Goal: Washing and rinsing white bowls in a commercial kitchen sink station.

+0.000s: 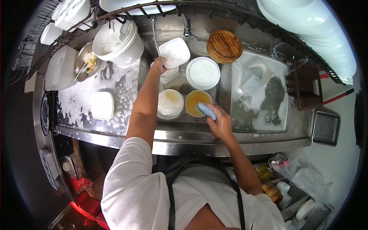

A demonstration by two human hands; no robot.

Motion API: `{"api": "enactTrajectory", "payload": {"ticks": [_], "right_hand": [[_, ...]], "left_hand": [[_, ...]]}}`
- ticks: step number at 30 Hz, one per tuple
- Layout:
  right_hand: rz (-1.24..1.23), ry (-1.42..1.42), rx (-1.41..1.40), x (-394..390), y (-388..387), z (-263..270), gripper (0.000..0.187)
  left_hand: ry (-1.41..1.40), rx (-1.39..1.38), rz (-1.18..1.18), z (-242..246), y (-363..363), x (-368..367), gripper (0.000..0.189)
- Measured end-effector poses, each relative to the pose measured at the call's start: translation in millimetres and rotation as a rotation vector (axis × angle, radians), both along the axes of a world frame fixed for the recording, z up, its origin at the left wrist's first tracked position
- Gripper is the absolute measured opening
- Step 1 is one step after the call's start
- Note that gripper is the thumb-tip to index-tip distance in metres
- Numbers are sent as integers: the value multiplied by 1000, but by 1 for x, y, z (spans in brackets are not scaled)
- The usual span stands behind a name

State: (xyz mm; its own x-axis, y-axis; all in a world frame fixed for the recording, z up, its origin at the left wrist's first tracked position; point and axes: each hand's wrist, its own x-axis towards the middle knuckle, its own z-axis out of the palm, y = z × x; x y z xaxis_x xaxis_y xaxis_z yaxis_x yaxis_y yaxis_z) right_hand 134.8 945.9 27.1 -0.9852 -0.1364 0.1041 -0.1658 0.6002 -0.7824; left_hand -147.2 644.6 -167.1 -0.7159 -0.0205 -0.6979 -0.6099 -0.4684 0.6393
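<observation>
My left hand (pixel 160 65) grips the near edge of a square white dish (pixel 176 52), tilted beside a stream of tap water. Under that dish sits a stack of white dishes (pixel 169 75). In my right hand (pixel 220 120) is a blue sponge (pixel 207 110) with a green side, held over the near right rim of a bowl of yellowish liquid (pixel 195 100). Touching or close to that bowl on the left stands a white bowl with foamy contents (pixel 170 105). A stack of round white plates (pixel 204 72) lies behind them.
A bamboo steamer (pixel 224 46) sits behind the plates, right of a metal faucet (pixel 187 27). Soapy water fills the right basin (pixel 258 95). On the foamy left counter are a square white dish (pixel 102 105), a white bucket (pixel 118 43) and a metal bowl of food scraps (pixel 86 61). A wire rack (pixel 138 10) overhangs the back.
</observation>
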Motion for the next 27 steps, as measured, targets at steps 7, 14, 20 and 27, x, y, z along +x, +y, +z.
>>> {"api": "enactTrajectory", "payload": {"ticks": [7,14,20,27], "right_hand": [[66,20,-80,-47,-39,-19,44],[-66,211,-100,-133,-159,-31,42],[351,134,228,-143,-174,-62,33],[303,260,183,-134,-185,-65,39]], "left_hand": [[672,-1435,-306,100,-31,17,43],[747,-1193,-38,109,13,116,46],[640,-485,296,122,-12,171,60],[450,-674,188,110,-23,191,37]]}}
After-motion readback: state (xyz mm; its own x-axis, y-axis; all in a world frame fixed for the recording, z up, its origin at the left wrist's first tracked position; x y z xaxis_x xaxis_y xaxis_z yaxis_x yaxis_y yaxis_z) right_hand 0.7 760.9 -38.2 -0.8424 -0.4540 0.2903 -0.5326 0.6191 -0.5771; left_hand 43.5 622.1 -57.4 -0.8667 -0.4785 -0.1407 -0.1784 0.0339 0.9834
